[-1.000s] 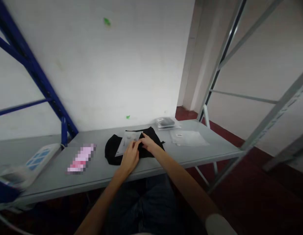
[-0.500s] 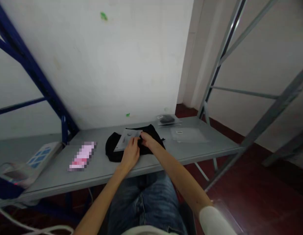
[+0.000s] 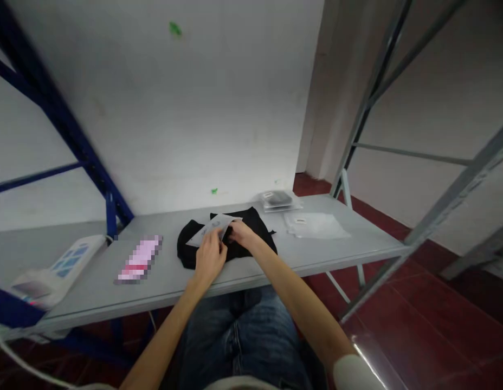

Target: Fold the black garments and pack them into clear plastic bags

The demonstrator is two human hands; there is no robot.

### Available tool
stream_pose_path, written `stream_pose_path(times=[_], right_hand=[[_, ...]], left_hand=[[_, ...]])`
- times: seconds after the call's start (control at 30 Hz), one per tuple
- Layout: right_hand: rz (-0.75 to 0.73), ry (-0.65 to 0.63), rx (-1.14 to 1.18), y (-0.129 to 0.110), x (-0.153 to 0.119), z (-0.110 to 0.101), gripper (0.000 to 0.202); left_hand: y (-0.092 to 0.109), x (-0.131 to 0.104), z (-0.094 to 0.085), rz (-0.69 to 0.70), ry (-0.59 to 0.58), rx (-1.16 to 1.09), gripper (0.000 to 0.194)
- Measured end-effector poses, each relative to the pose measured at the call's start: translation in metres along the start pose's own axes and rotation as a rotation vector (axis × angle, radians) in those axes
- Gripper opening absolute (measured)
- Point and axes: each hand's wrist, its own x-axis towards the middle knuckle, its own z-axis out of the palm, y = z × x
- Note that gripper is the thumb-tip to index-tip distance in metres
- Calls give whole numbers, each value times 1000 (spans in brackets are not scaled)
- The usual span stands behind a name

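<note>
Black folded cloth or a soft bag (image 3: 257,230) lies on the grey table before me. A white printed sheet or card (image 3: 202,232) rests on its left half, its right side lifted and bent. My left hand (image 3: 211,253) is closed at the sheet's lower edge, fingers bent over it. The fingertips of my right hand (image 3: 240,234) reach under the sheet's raised right corner and are partly hidden; what they hold, if anything, cannot be made out.
On the grey table (image 3: 174,287), a blurred pink phone-like object (image 3: 141,257) and a white device (image 3: 68,265) lie left. Clear packets (image 3: 279,200) and a flat plastic bag (image 3: 316,226) lie right. Metal frames (image 3: 430,222) rise at both sides.
The sheet's right side has lifted and bent. My left hand has shifted slightly left and down, while my right hand has moved a little left, under the sheet's corner. The view has shifted slightly.
</note>
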Motion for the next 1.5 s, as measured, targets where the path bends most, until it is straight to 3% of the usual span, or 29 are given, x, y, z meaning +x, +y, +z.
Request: stream_pose_path(times=[0.13, 0.3, 0.47, 0.63, 0.7, 0.93, 1.03, 1.13, 1.23, 1.33, 1.4, 1.5], right_hand=[[18, 127, -331, -12, -19, -8, 10], [-221, 245, -1155, -26, -57, -18, 8], [-460, 238, -1406, -24, -80, -47, 14], [-580, 149, -1393, -12, -65, -67, 54], [-580, 92, -1396, -8, -57, -67, 50], [-538, 8, -1480, -8, -53, -55, 9], [-557, -50, -1523, -13, -58, -53, 12], [-573, -57, -1504, -15, -65, -52, 15], [-619, -79, -1432, -16, -72, -47, 28], [-683, -151, -1394, -16, -71, -33, 31], [-714, -207, -1397, -15, -66, -18, 30], [-737, -278, -1427, -10, -55, 6, 29]], left_hand=[[-3, 4, -2, -33, 5, 94, 41], [-3, 9, -6, 8, -1, 122, 34], [-7, 14, -9, 23, -41, 60, 30], [-25, 19, -6, 69, -90, -96, 30], [-35, 21, -5, 117, -114, -147, 30], [-58, 33, 0, 162, -153, -184, 19], [-60, 33, -4, 135, -169, -142, 21], [-61, 26, -13, 111, -148, -129, 35], [-67, 19, -24, 10, -78, -150, 48], [-76, 20, -30, -187, -37, -184, 45], [-82, 25, -30, -293, -73, -203, 40], [-89, 34, -26, -319, -158, -228, 31]])
